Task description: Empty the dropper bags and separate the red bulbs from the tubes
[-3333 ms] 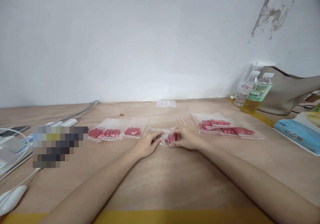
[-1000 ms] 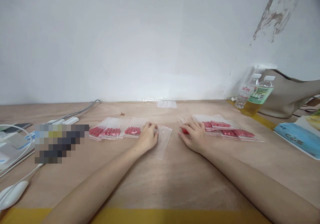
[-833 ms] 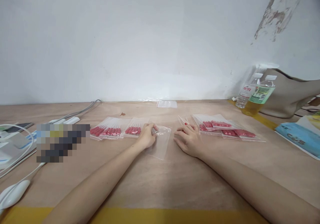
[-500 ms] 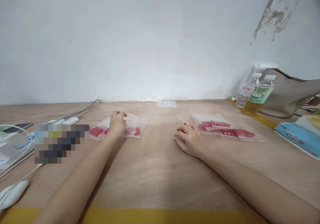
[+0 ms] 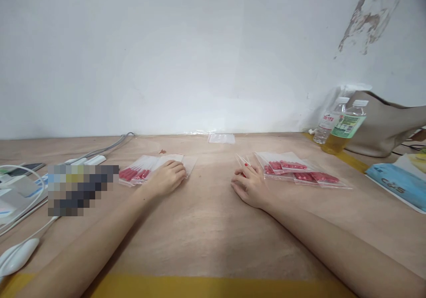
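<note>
In the head view, the left forearm reaches in from the lower left, and the left hand (image 5: 169, 176) lies low, palm down, its fingers side by side and a little bent over the left-hand clear bags (image 5: 141, 169). Its palm and fingertips are hidden, so I cannot tell whether it pinches any plastic. The right forearm comes in from the lower right. The right hand (image 5: 249, 184) rests on the table (image 5: 209, 231), fingers loosely curled over a few sticks (image 5: 246, 164) with pale stems and red ends; whether it grips them I cannot tell. More red-ended sticks show inside the left-hand bags, while red pieces fill the right-hand bags (image 5: 296, 171), just beyond the right hand. A small plastic packet (image 5: 221, 138) lies near the wall.

Half a second ago the left hand was raised farther left with its fingers lifted; now it is lower, farther right, and covers most of the nearest bag there. The right hand, the sticks and the right-hand bags have hardly shifted.
</note>
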Demonstrator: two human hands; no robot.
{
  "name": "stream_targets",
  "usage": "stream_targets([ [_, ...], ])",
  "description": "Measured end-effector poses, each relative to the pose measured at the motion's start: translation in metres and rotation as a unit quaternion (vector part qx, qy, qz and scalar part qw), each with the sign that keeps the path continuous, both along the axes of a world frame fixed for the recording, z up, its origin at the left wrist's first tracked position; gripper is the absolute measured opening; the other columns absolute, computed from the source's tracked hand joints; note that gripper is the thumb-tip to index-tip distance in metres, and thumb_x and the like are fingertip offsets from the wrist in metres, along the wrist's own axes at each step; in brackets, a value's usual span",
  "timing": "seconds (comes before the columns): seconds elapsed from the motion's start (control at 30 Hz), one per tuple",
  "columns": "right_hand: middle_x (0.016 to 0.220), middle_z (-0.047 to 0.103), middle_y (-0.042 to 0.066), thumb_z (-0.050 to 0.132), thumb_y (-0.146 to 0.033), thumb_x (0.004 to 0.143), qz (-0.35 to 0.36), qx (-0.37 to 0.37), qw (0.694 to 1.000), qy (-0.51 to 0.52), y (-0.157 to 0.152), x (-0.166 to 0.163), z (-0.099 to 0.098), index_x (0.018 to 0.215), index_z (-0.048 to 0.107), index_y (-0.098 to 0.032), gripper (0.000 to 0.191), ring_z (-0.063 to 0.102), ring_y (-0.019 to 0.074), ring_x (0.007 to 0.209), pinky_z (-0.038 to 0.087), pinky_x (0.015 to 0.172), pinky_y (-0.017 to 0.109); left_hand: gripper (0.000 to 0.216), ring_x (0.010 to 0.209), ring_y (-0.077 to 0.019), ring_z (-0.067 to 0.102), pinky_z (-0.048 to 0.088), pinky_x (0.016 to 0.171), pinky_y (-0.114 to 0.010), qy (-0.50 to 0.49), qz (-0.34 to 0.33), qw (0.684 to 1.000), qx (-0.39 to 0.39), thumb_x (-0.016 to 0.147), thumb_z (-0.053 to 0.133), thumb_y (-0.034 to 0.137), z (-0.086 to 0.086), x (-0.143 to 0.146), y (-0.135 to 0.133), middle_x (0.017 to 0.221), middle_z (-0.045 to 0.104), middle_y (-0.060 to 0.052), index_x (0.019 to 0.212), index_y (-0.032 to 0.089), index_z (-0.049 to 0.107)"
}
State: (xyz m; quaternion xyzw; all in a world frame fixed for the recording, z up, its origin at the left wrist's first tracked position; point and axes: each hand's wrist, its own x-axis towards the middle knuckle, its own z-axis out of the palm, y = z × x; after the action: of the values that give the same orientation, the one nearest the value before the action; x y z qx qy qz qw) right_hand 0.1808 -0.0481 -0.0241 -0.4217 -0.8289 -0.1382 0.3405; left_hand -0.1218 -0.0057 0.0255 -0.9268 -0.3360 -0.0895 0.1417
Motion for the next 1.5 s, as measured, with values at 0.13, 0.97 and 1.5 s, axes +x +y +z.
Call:
stream_targets([
  [0.13, 0.092, 0.059, 0.005, 0.048, -0.025, 0.081, 0.0, 0.001, 1.0, 0.0, -0.001, -0.001, 0.001, 0.079, 0.063, -0.022, 0.015, 0.051, 0.017, 0.087, 0.026, 0.085, 0.037, 0.027, 0.096, -0.0194, 0.053, 0.036, 0.088, -0.035, -0.062, -0.02, 0.998, 0.023, 0.089, 0.034, 0.023, -0.021, 0.027, 0.0, 0.095, 0.062, -0.006, 0.086, 0.02, 0.06],
  [0.97, 0.082, 0.062, 0.003, 0.054, -0.025, 0.078, 0.048, -0.004, 0.999, -0.018, 0.011, -0.032, 0.0, 0.087, 0.061, -0.02, 0.012, 0.051, 0.0162, 0.08, 0.028, 0.08, 0.034, 0.012, 0.092, -0.0172, 0.057, 0.046, 0.082, -0.032, -0.291, -0.009, 0.954, -0.069, 0.082, 0.049, 0.025, -0.042, 0.054, -0.024, 0.098, 0.062, -0.006, 0.085, 0.019, 0.058],
  [1.5, 0.083, 0.059, 0.003, 0.053, -0.018, 0.079, 0.072, 0.059, 0.995, 0.019, 0.015, -0.031, -0.004, 0.083, 0.066, -0.024, 0.015, 0.047, 0.0147, 0.079, 0.031, 0.07, 0.029, 0.007, 0.091, -0.0192, 0.06, 0.047, 0.082, -0.034, -0.469, -0.011, 0.834, -0.289, 0.068, 0.064, 0.019, -0.049, 0.091, -0.006, 0.091, 0.064, -0.007, 0.063, 0.016, 0.062],
])
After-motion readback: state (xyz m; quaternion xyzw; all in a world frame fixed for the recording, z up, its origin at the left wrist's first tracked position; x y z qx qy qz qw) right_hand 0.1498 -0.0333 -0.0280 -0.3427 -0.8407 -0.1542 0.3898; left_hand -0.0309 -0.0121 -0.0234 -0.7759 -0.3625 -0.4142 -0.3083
